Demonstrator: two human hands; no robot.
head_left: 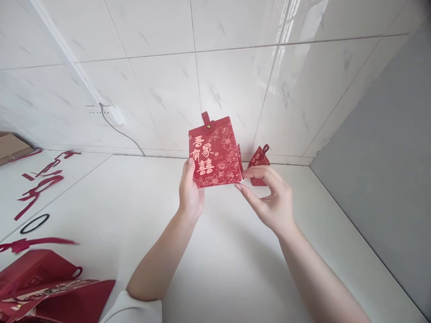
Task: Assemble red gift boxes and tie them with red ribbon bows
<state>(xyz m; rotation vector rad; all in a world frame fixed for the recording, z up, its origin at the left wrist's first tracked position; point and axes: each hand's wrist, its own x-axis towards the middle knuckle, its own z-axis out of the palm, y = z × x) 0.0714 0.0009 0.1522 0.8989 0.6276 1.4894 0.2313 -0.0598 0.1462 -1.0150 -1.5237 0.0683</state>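
Note:
A red gift box (217, 157) with pale Chinese characters, flower prints and a strap closed by a gold stud is held up above the white table. My left hand (191, 186) grips its left side, thumb on the front face and the other fingers behind. At the lower right corner, my right hand (269, 193) has its thumb and index finger pinched close about the edge, where a bit of white shows. Behind the right hand, a second red box (258, 157) with a loop on top stands against the wall, partly hidden.
Several red ribbons (40, 186) and a black ring (34, 223) lie on the left. More red boxes (40, 278) are at the lower left. A cardboard box (13, 148), a power strip (112, 114) with a cable, and a grey panel (380, 148) edge the table.

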